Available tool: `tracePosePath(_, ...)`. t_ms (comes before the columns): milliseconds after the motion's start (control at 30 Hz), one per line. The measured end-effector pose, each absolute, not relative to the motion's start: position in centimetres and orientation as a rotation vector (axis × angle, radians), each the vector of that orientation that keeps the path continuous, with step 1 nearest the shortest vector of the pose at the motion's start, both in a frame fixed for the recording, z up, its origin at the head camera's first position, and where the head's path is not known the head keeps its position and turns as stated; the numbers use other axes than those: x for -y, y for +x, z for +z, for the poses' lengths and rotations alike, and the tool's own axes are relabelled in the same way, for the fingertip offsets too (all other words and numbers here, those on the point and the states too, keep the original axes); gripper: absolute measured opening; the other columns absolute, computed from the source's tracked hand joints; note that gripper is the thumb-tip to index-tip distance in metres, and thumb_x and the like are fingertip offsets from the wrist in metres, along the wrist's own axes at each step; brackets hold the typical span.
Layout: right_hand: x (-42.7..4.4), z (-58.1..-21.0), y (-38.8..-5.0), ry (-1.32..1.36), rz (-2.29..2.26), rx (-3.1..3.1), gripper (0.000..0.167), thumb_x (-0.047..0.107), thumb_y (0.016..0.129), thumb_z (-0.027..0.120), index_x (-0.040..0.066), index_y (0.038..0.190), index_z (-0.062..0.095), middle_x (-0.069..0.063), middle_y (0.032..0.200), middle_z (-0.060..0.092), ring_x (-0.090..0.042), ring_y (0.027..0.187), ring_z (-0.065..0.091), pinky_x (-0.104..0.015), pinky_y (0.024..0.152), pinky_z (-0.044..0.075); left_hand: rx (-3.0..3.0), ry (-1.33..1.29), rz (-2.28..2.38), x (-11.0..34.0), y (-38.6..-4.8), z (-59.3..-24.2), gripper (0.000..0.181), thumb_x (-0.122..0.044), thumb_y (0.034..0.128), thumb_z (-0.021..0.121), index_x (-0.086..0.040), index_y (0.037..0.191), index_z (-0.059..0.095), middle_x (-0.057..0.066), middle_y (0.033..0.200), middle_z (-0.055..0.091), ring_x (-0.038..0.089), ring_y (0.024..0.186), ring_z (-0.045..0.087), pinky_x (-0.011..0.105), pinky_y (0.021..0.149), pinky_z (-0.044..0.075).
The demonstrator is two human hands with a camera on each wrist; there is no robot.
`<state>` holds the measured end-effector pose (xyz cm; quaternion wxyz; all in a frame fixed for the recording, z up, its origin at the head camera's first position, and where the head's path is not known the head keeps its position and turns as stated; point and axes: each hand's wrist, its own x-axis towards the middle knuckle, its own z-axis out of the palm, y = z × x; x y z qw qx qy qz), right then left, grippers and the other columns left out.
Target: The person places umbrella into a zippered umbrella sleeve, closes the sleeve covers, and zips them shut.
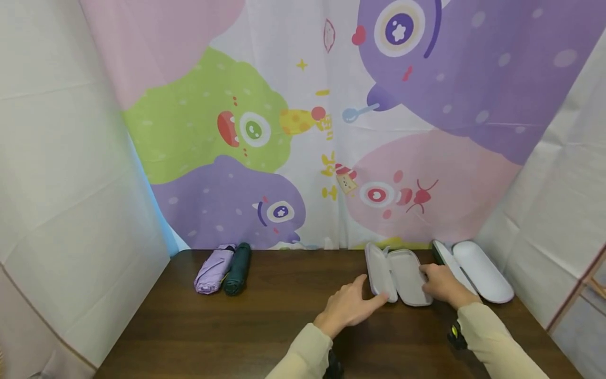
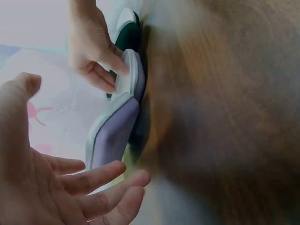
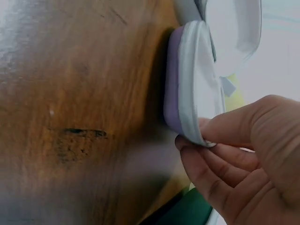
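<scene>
ideally, the right hand (image 1: 446,285) pinches the lilac case (image 1: 410,279)'s right rim lightly; the left hand (image 1: 347,306), spread at its left, should steady it.

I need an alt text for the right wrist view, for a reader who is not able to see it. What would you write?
A right-hand grip pinches the rim of an open purple case with a pale lining, on a brown wood-grain table. Part of a dark green case shows at the bottom edge.
</scene>
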<state>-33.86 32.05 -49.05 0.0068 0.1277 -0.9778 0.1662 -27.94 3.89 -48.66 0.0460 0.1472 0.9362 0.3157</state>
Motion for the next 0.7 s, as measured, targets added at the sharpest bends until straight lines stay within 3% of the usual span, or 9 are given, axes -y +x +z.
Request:
tracePosePath(133, -31.5, -49.4, -33.5, 0.458, 0.556, 3.02, 0.047, -0.007, 0.078, 0.068, -0.023, 0.121, 0.059, -0.039, 0.114, 0.067, -0.046, 0.105, 0.069, -0.055, 0.083, 0.058, -2.827, 0.438, 1.0, -3.8, -28.1, -48.9, 0.093, -0.08, 0.0875, 0.054, -0.013, 0.152, 0.048, 0.012, 0.131, 0.07, 0.031, 0.109, 0.071, 0.048, 0.085, 0.058)
tracePosePath(333, -31.0, -49.8, -33.2, 0.494, 0.567, 2.956, 0.042, -0.001, 0.085, 0.074, -0.021, 0.12, 0.063, -0.036, 0.115, 0.069, -0.047, 0.108, 0.069, -0.054, 0.087, 0.058, -2.826, 0.502, 1.079, -3.7, -28.4, -49.0, 0.076, -0.063, 0.0911, 0.066, -0.006, 0.141, 0.058, 0.013, 0.117, 0.074, 0.027, 0.094, 0.073, 0.043, 0.073, 0.057)
tracePosePath(700, -30.4, -50.1, -32.8, 0.469, 0.647, 2.977, 0.039, -0.002, 0.088, 0.071, -0.019, 0.122, 0.064, -0.035, 0.118, 0.069, -0.045, 0.106, 0.07, -0.05, 0.081, 0.06, -2.882, 0.465, 1.057, -3.6, -28.7, -49.2, 0.056, -0.047, 0.0959, 0.068, -0.003, 0.131, 0.065, 0.013, 0.111, 0.075, 0.029, 0.096, 0.073, 0.044, 0.07, 0.057)
